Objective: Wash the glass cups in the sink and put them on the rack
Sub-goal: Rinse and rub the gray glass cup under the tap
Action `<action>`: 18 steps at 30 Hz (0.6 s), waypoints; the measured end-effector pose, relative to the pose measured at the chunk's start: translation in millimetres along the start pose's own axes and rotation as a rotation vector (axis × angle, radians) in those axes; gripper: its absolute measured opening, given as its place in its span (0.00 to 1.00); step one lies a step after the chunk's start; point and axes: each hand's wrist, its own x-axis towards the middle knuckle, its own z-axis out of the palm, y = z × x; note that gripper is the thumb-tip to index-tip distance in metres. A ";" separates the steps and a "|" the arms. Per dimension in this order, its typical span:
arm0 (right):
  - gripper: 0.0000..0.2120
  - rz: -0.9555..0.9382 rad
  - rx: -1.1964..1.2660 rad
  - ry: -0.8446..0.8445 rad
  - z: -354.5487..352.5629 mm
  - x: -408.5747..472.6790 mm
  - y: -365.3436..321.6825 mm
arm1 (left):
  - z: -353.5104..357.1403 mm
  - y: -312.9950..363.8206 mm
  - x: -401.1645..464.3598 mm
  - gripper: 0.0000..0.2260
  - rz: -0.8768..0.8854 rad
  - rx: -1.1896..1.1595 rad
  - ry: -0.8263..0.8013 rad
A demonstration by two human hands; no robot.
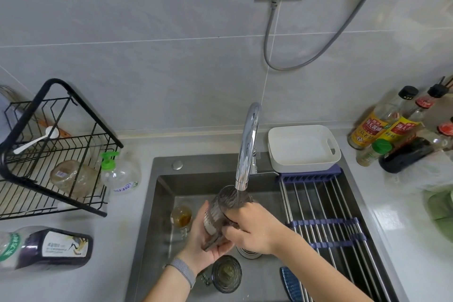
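A ribbed dark glass cup [218, 213] is tilted under the running faucet [247, 144], over the steel sink [157, 203]. My left hand [203, 245] cradles its base from below. My right hand [252, 228] grips its side and rim. Water pours into the cup's mouth. A small glass cup with brown liquid [181, 217] stands in the sink at the left. A dark ribbed cup holding green residue [226, 273] sits near the sink's front. The black wire rack [49, 154] stands on the counter at the left, holding a clear glass [73, 178] on its side.
A soap pump bottle [120, 175] stands beside the rack. A dark bottle [46, 249] lies on the left counter. A roll-up drying mat [331, 228] spans the sink's right side, with a white tub [304, 147] behind it. Sauce bottles [397, 127] crowd the right counter. A blue brush [291, 283] lies in the sink.
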 end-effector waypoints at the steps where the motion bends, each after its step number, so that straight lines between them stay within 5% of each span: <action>1: 0.09 -0.019 0.009 -0.059 -2.8 -1.0 2.5 | -1.7 0.6 1.4 0.29 -0.011 0.014 0.011; 7: 0.12 -0.060 -0.273 -0.121 -2.6 -0.7 21.1 | -7.3 4.0 1.2 0.36 -0.166 0.072 0.034; 13: 0.15 -0.138 -0.206 0.062 -0.2 -2.3 34.0 | -7.8 12.9 -5.8 0.35 -0.202 0.073 -0.065; 18: 0.10 0.001 0.013 0.173 17.3 -3.9 29.6 | -18.1 13.1 0.8 0.38 -0.147 0.233 -0.084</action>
